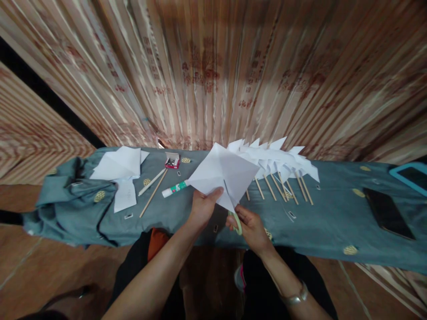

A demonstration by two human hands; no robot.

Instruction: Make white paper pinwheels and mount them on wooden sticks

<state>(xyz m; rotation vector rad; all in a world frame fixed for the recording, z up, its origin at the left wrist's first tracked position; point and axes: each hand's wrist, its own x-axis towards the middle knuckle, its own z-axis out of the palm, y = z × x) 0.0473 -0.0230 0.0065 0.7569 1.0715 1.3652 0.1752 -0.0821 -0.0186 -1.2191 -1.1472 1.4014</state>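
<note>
My left hand [204,205] pinches the near-left edge of a white square sheet of paper [222,166], thumb on top. The sheet is creased and held corner-down above the cloth. In my right hand [251,226] is a pair of scissors [237,224] with pale green handles, fingers through the loops. A dark slit or blade runs from the sheet's lower corner toward its middle; which one I cannot tell. To the right, several paper pinwheels [276,155] on wooden sticks lie overlapping, partly hidden by the sheet.
Left of the sheet lie a glue stick [175,188], a small red box [172,161], a wooden stick [153,193], a white pencil-like stick [151,182] and white paper sheets [122,164]. A dark phone [388,213] and a blue-framed tablet [412,175] lie right. Behind hangs a curtain [213,75].
</note>
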